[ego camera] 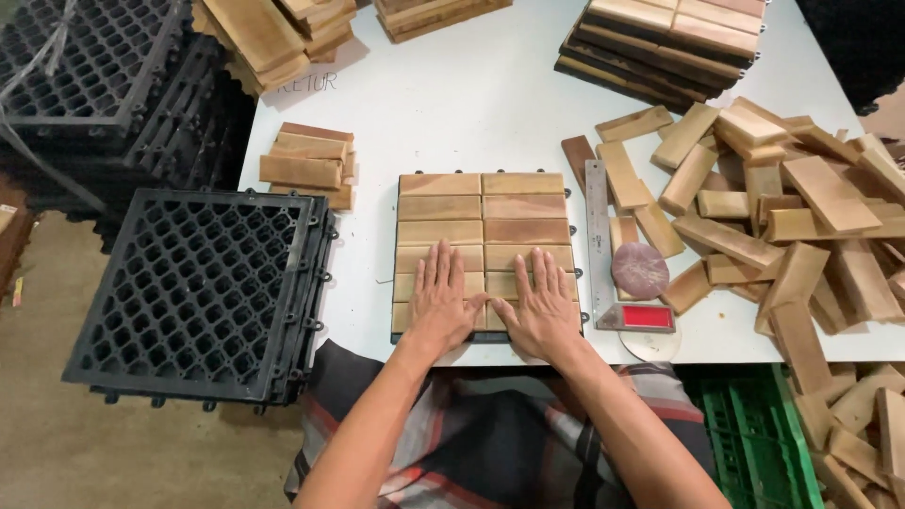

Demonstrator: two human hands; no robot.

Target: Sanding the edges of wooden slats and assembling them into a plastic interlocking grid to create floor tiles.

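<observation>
Square tile of short tan wooden slats laid at near edge of white desk — slats' long axes run left-right. Left hand, right hand pressed flat on nearest rows, fingers spread, pointing away — nothing gripped.

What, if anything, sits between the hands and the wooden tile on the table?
Nothing visible. The left hand and right hand both lie flat, palms down, directly on the near slats of the wooden tile. The metal square lies apart, along the tile's right edge.
</observation>
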